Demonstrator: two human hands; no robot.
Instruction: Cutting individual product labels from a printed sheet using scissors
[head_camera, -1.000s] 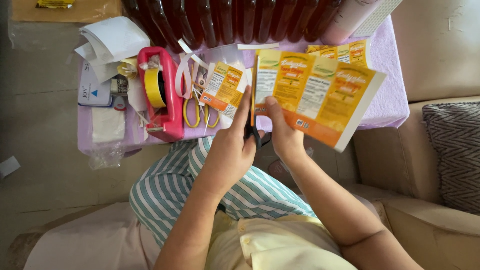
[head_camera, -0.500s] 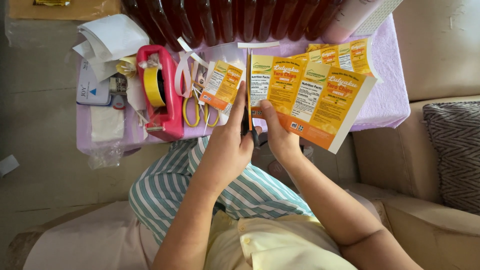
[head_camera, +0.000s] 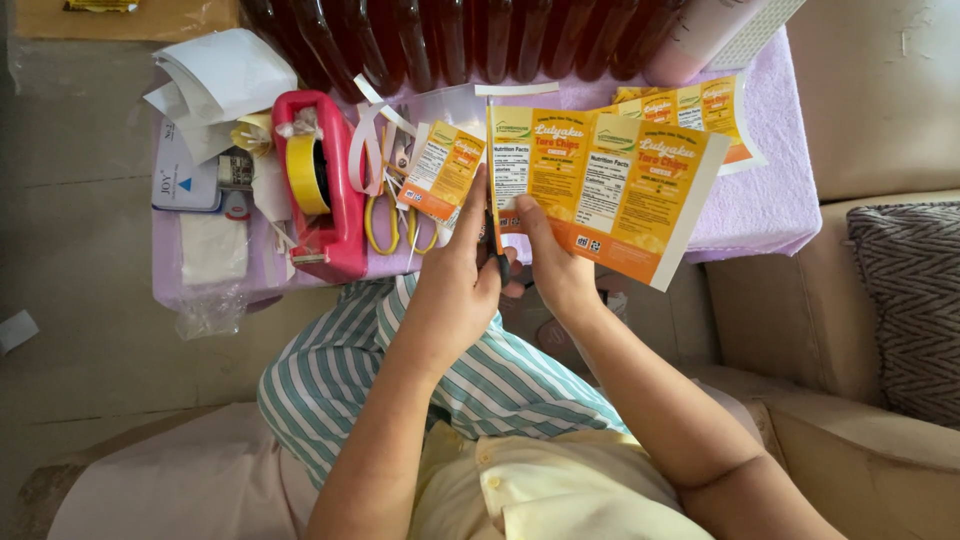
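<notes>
label sheet (head_camera: 610, 195), orange and yellow with white panels, is held up just above the bench (head_camera: 770, 190) edge, pinched at its lower left corner by the right hand (head_camera: 555, 265). left hand (head_camera: 455, 290) is closed around dark scissors (head_camera: 497, 250), blades at the sheet's left edge; this looks like mid-cut, and continuing calls for steady feeding along the print line. a cut label (head_camera: 442, 170) lies beyond the left hand, near yellow-handled scissors (head_camera: 385, 215) and a red tape dispenser (head_camera: 320, 185).

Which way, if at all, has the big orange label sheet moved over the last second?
Yes. The orange label sheet, held in the right hand, has slid slightly left, toward the red tape dispenser, which has stayed put on the table.
</notes>
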